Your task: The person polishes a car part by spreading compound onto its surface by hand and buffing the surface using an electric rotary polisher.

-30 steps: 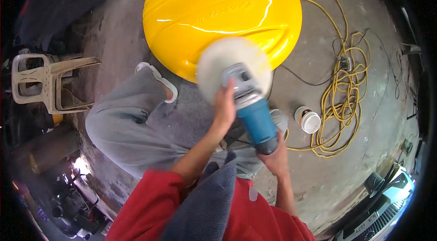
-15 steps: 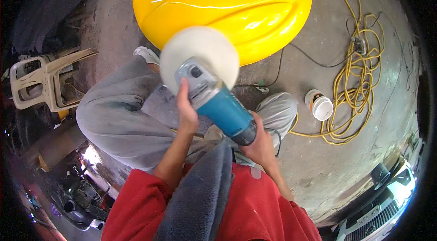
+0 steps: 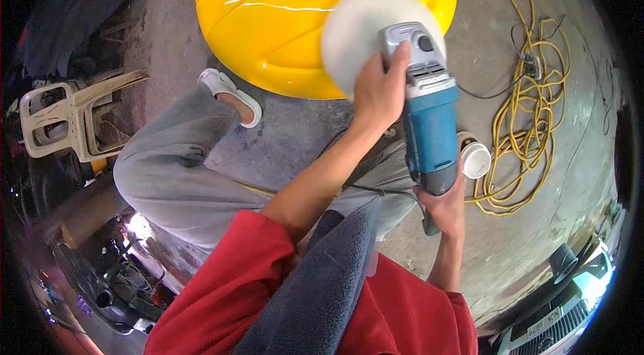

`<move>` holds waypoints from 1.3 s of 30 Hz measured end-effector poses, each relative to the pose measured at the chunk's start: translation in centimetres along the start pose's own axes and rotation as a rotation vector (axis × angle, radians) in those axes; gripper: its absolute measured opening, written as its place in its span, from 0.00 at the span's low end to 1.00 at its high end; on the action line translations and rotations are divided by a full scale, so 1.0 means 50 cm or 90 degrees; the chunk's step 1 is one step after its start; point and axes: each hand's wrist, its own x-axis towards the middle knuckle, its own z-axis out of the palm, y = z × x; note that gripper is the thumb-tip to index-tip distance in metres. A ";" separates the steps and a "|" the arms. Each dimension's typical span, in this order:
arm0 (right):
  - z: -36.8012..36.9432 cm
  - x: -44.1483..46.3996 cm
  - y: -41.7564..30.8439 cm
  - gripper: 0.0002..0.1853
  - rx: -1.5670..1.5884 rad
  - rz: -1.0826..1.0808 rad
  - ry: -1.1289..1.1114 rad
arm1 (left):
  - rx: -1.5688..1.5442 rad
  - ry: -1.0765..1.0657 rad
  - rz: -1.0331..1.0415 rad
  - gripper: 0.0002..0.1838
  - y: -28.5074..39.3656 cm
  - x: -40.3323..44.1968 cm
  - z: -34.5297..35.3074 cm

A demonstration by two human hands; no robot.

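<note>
My left hand [image 3: 379, 90] grips a blue electric polisher [image 3: 431, 127] near its silver head. Around the polisher's black rear end wraps my right hand [image 3: 446, 204]. The round white buffing pad [image 3: 359, 33] is blurred at its edge and lies over the right part of a glossy yellow curved panel [image 3: 275, 36]. Whether pad and panel touch, I cannot tell for sure. Raised lettering, blurred, runs across the panel. A dark power cord [image 3: 376, 189] trails from the polisher's rear across my lap.
A coiled yellow extension cord [image 3: 526, 134] lies on the concrete floor to the right, beside a white-lidded tub [image 3: 475, 160]. An overturned beige plastic chair [image 3: 57, 120] is on the left. Vehicle parts [image 3: 124, 301] sit lower left. A dark towel [image 3: 322, 288] hangs down my front.
Both hands have swung the polisher to the right and turned it more upright. Its pad has gone from the panel's lower left edge to its right side.
</note>
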 end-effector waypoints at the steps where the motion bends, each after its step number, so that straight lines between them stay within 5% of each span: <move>1: 0.014 -0.008 0.009 0.49 -0.057 -0.034 0.010 | -0.037 0.024 0.018 0.35 -0.006 -0.013 -0.019; 3: 0.041 -0.018 0.100 0.49 -0.136 -0.110 0.008 | -0.173 0.085 0.076 0.35 -0.037 -0.048 -0.056; 5: 0.080 -0.030 0.046 0.50 -0.148 -0.103 -0.047 | -0.105 0.161 0.024 0.32 -0.142 -0.071 -0.131; 7: 0.129 -0.036 0.014 0.51 -0.160 -0.100 -0.102 | -0.338 0.149 -0.008 0.32 -0.148 -0.114 -0.196; 11: 0.156 -0.028 0.010 0.51 -0.172 -0.069 -0.189 | -0.390 0.158 -0.055 0.31 -0.165 -0.140 -0.249; 16: 0.070 -0.019 -0.001 0.50 -0.206 -0.032 -0.139 | -0.273 0.086 -0.003 0.32 -0.099 -0.080 -0.141; 18: 0.026 -0.010 0.015 0.49 -0.152 -0.169 0.008 | -0.228 0.081 0.062 0.33 -0.046 -0.027 -0.054; 20: 0.002 -0.003 0.029 0.49 -0.155 -0.148 0.047 | -0.156 0.030 0.069 0.33 0.002 0.001 -0.027; 22: -0.013 0.008 0.012 0.49 -0.107 -0.149 0.031 | -0.042 -0.036 -0.059 0.34 0.020 0.016 -0.023; 25: 0.020 -0.020 -0.023 0.47 -0.147 -0.076 -0.036 | -0.163 0.125 0.113 0.32 -0.099 0.003 -0.068; 27: 0.066 -0.023 -0.030 0.47 -0.162 -0.059 -0.090 | -0.331 0.137 -0.022 0.31 -0.116 -0.051 -0.149; 32: 0.141 -0.014 -0.029 0.48 -0.221 -0.038 -0.241 | -0.391 0.162 -0.069 0.30 -0.134 -0.125 -0.256; 37: 0.063 -0.014 -0.031 0.51 -0.241 0.006 -0.197 | -0.429 0.130 -0.063 0.31 -0.096 -0.090 -0.161; 39: 0.020 -0.007 -0.001 0.52 -0.171 -0.035 -0.113 | -0.273 0.079 0.016 0.31 -0.072 -0.039 -0.086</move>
